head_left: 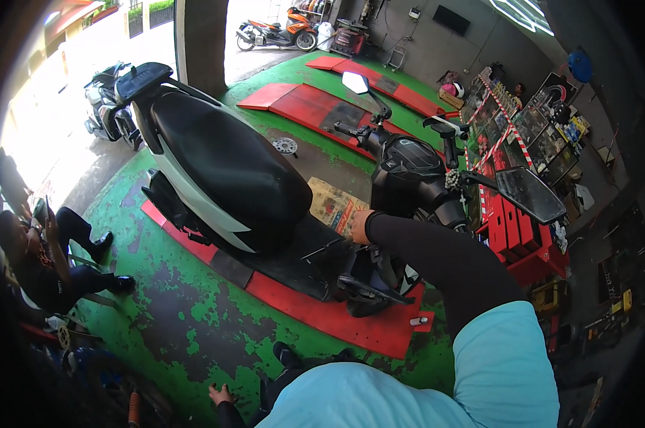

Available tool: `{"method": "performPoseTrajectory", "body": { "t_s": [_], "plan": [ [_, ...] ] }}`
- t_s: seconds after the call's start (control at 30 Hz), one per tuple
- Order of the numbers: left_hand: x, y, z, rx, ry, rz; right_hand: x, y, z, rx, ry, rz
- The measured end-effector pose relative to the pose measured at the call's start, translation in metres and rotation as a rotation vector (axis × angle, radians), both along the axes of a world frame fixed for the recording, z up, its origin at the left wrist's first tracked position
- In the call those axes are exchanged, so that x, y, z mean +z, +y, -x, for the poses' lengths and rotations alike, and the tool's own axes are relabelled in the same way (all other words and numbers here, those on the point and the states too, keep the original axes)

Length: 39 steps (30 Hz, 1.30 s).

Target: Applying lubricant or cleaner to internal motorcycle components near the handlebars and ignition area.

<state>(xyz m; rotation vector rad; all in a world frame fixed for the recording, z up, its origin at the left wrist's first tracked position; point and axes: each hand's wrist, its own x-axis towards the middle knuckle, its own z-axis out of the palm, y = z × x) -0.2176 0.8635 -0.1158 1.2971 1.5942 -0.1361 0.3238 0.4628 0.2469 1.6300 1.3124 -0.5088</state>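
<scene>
Here, lowest in view, the left hand (221,394) rests flat on the worn green floor (187,314), fingers spread, holding nothing, beside the person's dark shoe (287,353). Up and to the right of it, the right hand (360,227) reaches out in a black sleeve and lies against the scooter (229,171) at its footboard, just behind the front body. Its fingers are hidden on the far side, so I cannot tell whether they grip anything or merely press.

The scooter stands upright on a red ramp (322,314), seat closed, panels in place as far as the view shows. Nothing looks taken apart and no tool lies by either hand, so the work seems to be at its start, with nearly all of it left.

Just beyond the right hand, a sheet of newspaper (334,205) lies on the floor. To its right, a mirror (530,194) juts from the handlebar. Well left, a seated person (48,257) waits. Farther off lie more red ramps (315,107) and an orange motorbike (279,32).
</scene>
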Motion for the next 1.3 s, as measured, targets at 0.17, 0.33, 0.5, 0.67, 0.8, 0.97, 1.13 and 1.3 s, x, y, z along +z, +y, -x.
{"method": "performPoseTrajectory", "body": {
  "t_s": [0.17, 0.33, 0.5, 0.67, 0.8, 0.97, 1.13, 1.3],
  "plan": [
    [0.003, -0.005, 0.005, -0.035, 0.008, -0.002, 0.013, 0.008, 0.004, -0.025, 0.004, 0.038],
    [0.005, -0.009, 0.007, -0.141, 0.051, -0.069, 0.009, 0.009, 0.007, -0.087, -0.013, 0.002],
    [0.011, -0.005, -0.004, -0.098, 0.022, -0.005, -0.012, 0.009, 0.014, -0.410, -0.234, -0.004],
    [0.010, 0.006, -0.014, -0.118, -0.066, -0.027, -0.031, -0.009, -0.001, -0.237, -0.386, 0.131],
    [0.002, 0.007, -0.007, -0.112, -0.077, -0.035, -0.034, -0.017, -0.004, -0.034, -0.448, 0.083],
    [-0.009, 0.006, 0.010, -0.074, -0.081, -0.057, -0.010, -0.010, 0.000, -0.008, -0.313, -0.002],
    [-0.011, -0.006, 0.022, -0.089, -0.019, -0.042, 0.014, 0.004, 0.018, -0.175, -0.239, 0.028],
    [-0.017, 0.000, 0.016, -0.146, -0.115, -0.079, 0.046, 0.024, 0.014, -0.541, -0.124, -0.334]
  ]
}}
